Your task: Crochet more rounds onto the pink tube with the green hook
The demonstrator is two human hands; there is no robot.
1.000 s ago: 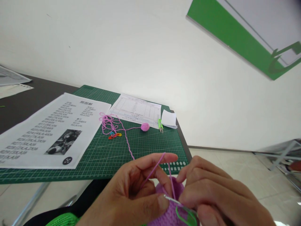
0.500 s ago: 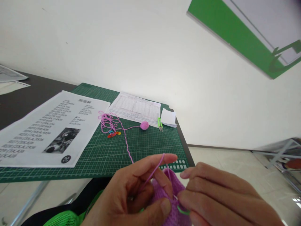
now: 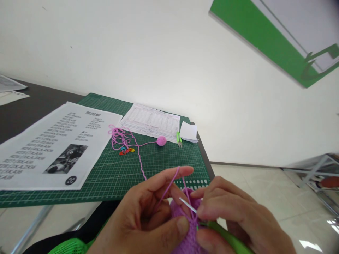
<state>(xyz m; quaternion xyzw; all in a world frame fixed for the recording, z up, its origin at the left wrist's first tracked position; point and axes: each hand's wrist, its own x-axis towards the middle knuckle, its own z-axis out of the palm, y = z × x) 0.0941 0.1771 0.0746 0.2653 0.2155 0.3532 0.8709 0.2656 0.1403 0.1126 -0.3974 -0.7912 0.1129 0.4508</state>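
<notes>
My left hand [image 3: 150, 215] pinches a piece of purple crochet work [image 3: 189, 236] between thumb and fingers, its index finger raised with pink-purple yarn [image 3: 169, 185] looped over it. In my right hand [image 3: 238, 211] is a crochet hook [image 3: 187, 204] with a silver shaft and a green handle. The hook's tip points up and left, beside the yarn strand above the work. A bit of green shows at the stitches near the hook. Part of the crochet piece is hidden behind my fingers.
On the green cutting mat [image 3: 127, 169] lie a tangle of yarn [image 3: 119, 137], a small yarn ball [image 3: 161, 141], coloured stitch markers [image 3: 126, 151], green thread snips [image 3: 179, 139], a printed pattern sheet [image 3: 60, 134], a form [image 3: 153, 121] and white paper slips [image 3: 188, 132].
My right hand has rolled and moved slightly left, bringing the hook's silver tip and green handle into sight. The hook tip now stands clear above the crochet piece. My left hand keeps its grip.
</notes>
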